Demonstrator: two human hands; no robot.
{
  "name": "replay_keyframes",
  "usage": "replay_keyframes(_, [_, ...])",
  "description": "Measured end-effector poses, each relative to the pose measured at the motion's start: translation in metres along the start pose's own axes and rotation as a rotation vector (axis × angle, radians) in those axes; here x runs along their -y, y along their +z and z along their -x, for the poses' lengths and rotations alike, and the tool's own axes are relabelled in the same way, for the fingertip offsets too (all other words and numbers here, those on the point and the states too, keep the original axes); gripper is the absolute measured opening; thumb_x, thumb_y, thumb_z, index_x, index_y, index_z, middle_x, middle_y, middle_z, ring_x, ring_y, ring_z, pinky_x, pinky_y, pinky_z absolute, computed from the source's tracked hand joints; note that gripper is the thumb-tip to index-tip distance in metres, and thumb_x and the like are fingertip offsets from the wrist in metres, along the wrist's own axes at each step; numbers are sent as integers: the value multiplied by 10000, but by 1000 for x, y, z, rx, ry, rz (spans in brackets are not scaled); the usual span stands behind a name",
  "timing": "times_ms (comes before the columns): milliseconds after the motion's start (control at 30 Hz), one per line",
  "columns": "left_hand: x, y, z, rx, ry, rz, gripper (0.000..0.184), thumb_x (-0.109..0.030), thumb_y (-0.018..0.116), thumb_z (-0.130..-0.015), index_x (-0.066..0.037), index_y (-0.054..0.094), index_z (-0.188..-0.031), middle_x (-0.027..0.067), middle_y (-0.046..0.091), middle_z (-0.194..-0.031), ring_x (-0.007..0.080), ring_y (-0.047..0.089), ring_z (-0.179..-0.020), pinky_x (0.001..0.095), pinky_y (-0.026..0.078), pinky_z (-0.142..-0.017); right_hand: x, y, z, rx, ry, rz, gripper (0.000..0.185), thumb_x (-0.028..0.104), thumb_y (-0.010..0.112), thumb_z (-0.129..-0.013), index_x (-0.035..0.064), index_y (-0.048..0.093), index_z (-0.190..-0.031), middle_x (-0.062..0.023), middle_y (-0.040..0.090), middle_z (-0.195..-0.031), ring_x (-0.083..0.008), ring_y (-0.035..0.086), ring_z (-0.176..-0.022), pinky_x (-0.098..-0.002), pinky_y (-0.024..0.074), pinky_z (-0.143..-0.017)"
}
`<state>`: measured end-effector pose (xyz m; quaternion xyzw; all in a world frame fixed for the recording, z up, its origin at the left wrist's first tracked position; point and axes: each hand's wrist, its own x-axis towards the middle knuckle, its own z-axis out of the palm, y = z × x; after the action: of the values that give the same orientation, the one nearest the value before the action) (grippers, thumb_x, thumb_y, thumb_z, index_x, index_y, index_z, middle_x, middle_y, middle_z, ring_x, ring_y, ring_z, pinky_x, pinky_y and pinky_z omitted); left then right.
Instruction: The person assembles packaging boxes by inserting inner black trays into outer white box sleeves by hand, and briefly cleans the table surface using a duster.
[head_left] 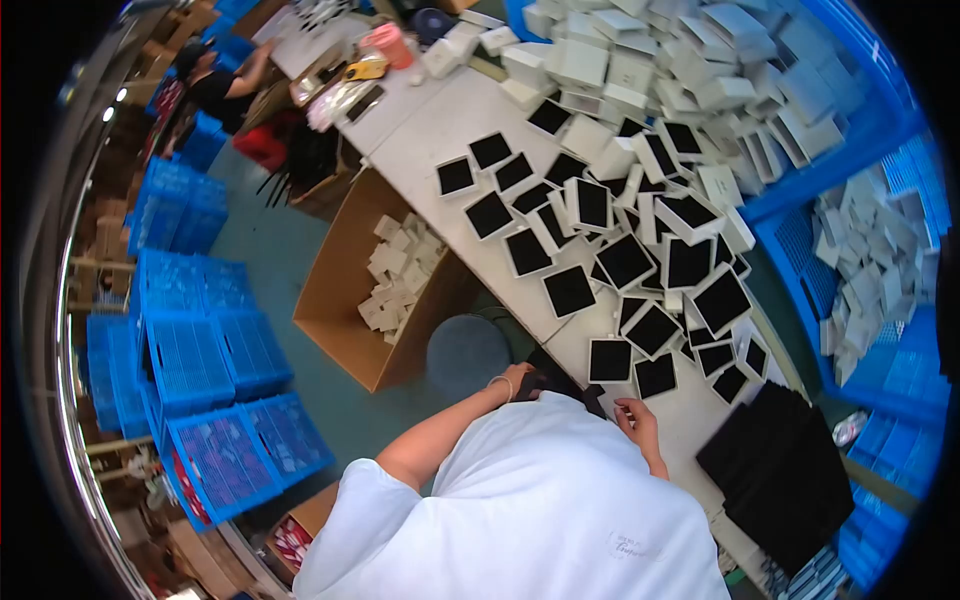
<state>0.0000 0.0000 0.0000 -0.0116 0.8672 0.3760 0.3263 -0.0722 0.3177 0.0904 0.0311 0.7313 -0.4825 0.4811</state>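
Observation:
My left hand (516,379), with a band at the wrist, is beside a piece of black material (545,376) in front of my body at the table's edge. Its fingertips are hard to make out against the dark, so its grip is unclear. My right hand (637,420) is over the near edge of the table, fingers loosely bent and apart, with nothing visible in them. Closest to it on the table are shallow white boxes with black faces (656,376). Many more such boxes (625,262) lie scattered and heaped beyond.
A stack of black sheets (780,470) lies at right. White boxes fill a large blue bin (880,130) and another blue crate (800,260). A cardboard box (330,290) holds small white boxes, beside a round stool (467,355). Blue crates (195,360) stand left; another person (215,88) sits far off.

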Motion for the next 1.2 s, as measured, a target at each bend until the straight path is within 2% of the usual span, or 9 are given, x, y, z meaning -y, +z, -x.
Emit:
replay_keyframes(167, [14,-33,29,-377,109,169,207,-270,614,-825,-70,634,-874,152,602,-883,340,559,-921,417,445,-812,37,41,-28,-369,-683,700,545,199,730,-715,142,525,-1216,-132,431,-1312,-341,396,-1221,-446,364,-955])
replay_keyframes(300, [-9,-56,76,-140,-200,25,273,-290,516,-893,-41,625,-877,165,626,-917,344,579,-884,404,451,-799,45,43,-29,-351,-753,1035,673,264,757,-674,177,480,-1281,-137,353,-1385,-370,313,-1292,-492,260,-1043])
replay_keyframes(500, [41,-76,92,-144,-247,180,441,-437,511,-860,-30,640,-969,213,640,-964,367,601,-911,397,468,-813,29,28,-36,-520,-664,1016,500,-48,511,-725,167,579,-1171,-58,444,-1342,-287,314,-1319,-517,184,-1087])
replay_keyframes(633, [45,-153,87,-15,-647,821,321,-344,607,-867,-60,620,-1017,95,670,-888,151,605,-750,285,479,-692,25,22,-36,-643,-559,905,504,-74,496,-652,143,605,-1094,-60,480,-1298,-300,362,-1273,-526,172,-1088])
replay_keyframes(800, [99,-234,48,40,-523,811,351,-261,671,-833,-27,550,-1065,87,657,-949,141,619,-809,291,522,-716,34,30,-49,-1048,-592,652,351,-54,478,-634,56,615,-938,-94,596,-990,-307,498,-1045,-491,272,-1033])
replay_keyframes(933, [154,-336,-31,-904,-9,-132,923,-306,833,-593,-29,354,-1333,196,432,-1313,355,405,-1228,423,336,-1028,28,39,-67,-1221,-550,285,270,-107,444,-757,-21,621,-941,-160,592,-976,-253,548,-926,-311,444,-821])
replay_keyframes(967, [155,-360,-44,-936,57,-193,1041,-327,843,-569,-47,255,-1381,195,388,-1344,357,360,-1256,425,295,-1052,73,44,-60,-1398,-656,560,243,17,526,-728,9,682,-914,-154,638,-821,-315,575,-760,-428,450,-747])
replay_keyframes(1033, [163,-386,-68,-963,142,-260,1162,-349,853,-544,-65,156,-1429,195,343,-1376,360,315,-1284,427,253,-1076,73,44,-62,-1414,-648,626,252,-17,499,-716,3,682,-888,-146,633,-781,-311,557,-720,-394,450,-717])
replay_keyframes(1200, [172,-390,-81,-740,353,-71,1225,-298,835,-542,-85,43,-1452,185,371,-1313,320,378,-1213,411,299,-1043,81,52,-55,-1481,-504,879,234,50,527,-807,26,651,-1005,-145,644,-936,-308,594,-845,-409,459,-780])
